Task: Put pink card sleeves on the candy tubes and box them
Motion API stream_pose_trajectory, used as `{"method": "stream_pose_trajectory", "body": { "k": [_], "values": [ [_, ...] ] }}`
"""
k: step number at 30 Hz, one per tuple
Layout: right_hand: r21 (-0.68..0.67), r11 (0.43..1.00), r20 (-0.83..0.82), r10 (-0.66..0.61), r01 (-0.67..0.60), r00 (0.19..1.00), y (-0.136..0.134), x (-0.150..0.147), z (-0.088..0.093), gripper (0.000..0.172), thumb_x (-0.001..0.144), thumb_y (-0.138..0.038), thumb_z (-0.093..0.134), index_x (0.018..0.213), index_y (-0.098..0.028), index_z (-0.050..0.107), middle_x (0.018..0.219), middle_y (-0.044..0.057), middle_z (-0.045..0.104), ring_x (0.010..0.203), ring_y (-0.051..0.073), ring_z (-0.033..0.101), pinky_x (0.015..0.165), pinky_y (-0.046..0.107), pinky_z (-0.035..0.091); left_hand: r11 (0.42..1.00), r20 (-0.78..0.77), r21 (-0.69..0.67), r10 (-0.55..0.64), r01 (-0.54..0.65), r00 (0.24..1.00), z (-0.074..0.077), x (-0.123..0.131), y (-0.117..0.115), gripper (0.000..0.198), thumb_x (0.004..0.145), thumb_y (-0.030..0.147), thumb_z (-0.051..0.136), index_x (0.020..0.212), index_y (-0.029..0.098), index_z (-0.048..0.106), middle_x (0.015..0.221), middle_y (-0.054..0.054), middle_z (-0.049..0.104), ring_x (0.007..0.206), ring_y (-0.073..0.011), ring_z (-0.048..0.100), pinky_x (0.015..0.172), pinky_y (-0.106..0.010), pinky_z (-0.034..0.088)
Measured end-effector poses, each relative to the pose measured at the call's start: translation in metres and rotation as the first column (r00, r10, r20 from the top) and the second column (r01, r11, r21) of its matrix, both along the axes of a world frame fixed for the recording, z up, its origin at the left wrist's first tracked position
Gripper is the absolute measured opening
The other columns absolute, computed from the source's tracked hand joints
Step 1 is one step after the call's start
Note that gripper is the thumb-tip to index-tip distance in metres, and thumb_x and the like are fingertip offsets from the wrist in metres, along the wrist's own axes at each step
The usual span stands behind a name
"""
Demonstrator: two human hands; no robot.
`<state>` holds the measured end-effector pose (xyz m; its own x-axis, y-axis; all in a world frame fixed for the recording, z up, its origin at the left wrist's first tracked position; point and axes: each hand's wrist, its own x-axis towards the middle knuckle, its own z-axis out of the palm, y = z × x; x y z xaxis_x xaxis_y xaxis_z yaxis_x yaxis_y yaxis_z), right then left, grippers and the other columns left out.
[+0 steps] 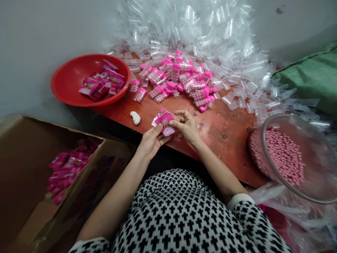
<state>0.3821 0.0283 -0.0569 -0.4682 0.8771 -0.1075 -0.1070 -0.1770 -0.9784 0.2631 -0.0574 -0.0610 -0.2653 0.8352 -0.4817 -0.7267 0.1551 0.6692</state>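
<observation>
The pink printed packet (pixel 165 118) is held up in front of the person, over the middle of the front edge of the orange-red tabletop (pixel 223 140); its longer direction appears to slant from the far left to the near right, a pale end lying nearest the body. It sits at the fingertips of both hands, neither clearly nearer: the left hand (pixel 149 143) meets it from the near left, the right hand (pixel 188 128) from the right. The left fingers pinch it, thumb on top and the others reaching underneath. The right thumb presses on its right side, while the fingers above it curl, slightly parted from the thumb; whether any of them close on it from behind, I cannot tell. Just left of the packet, by the tabletop's front edge, lies a white lump (pixel 135 117); farther back, toward the rear edge, lie pink-capped bead containers (pixel 175 72).
</observation>
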Motion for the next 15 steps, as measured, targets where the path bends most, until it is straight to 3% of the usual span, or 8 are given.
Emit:
{"method": "stream_pose_trajectory", "body": {
  "k": [5,9,11,13,15],
  "values": [
    [0.058,0.998,0.032,0.01,-0.012,0.999,-0.005,-0.007,-0.001,0.046,0.062,-0.04,0.082,0.091,-0.02,0.053,0.057,-0.01,0.053,0.047,0.006,0.045,0.043,0.017,0.035,0.994,-0.087,-0.009,0.108,-0.11,0.99,0.001,-0.001,-0.008,0.024,0.066,0.024,0.084,0.068,0.009,0.066,0.071,-0.005,0.07,0.063,-0.0126,0.067,0.062,-0.025,0.06],
    [0.171,0.985,0.158,-0.054,0.027,0.986,0.006,-0.01,-0.017,0.041,0.069,-0.042,0.077,0.094,-0.021,0.052,0.057,-0.01,0.053,0.05,0.009,0.05,0.052,0.022,0.041,0.974,-0.184,-0.02,0.22,-0.227,0.958,-0.004,-0.013,-0.011,0.027,0.067,0.029,0.083,0.068,0.009,0.066,0.07,-0.005,0.07,0.061,-0.0133,0.068,0.061,-0.025,0.059],
    [0.334,0.942,0.392,-0.107,-0.033,0.914,0.011,-0.011,-0.025,0.036,0.073,-0.04,0.075,0.094,-0.021,0.054,0.064,-0.006,0.058,0.06,0.014,0.056,0.061,0.027,0.045,0.969,-0.197,-0.016,0.24,-0.248,0.951,-0.006,-0.019,-0.013,0.027,0.065,0.028,0.084,0.069,0.008,0.067,0.072,-0.006,0.071,0.064,-0.0144,0.07,0.061,-0.025,0.059],
    [0.494,0.848,0.62,-0.19,-0.191,0.761,0.015,-0.009,-0.028,0.03,0.076,-0.037,0.074,0.094,-0.02,0.058,0.08,0.003,0.065,0.077,0.02,0.061,0.072,0.034,0.048,0.966,-0.193,-0.02,0.25,-0.259,0.949,-0.006,-0.023,-0.015,0.026,0.062,0.026,0.086,0.067,0.008,0.067,0.071,-0.005,0.07,0.062,-0.0134,0.069,0.06,-0.024,0.059],
    [0.58,0.753,0.714,-0.285,-0.312,0.64,0.02,-0.004,-0.024,0.028,0.081,-0.036,0.07,0.099,-0.017,0.061,0.099,0.011,0.067,0.096,0.026,0.061,0.082,0.038,0.047,0.963,-0.184,-0.037,0.257,-0.268,0.949,-0.006,-0.024,-0.016,0.026,0.06,0.023,0.087,0.066,0.008,0.067,0.069,-0.004,0.07,0.06,-0.0124,0.067,0.058,-0.023,0.059]
  ]
}}
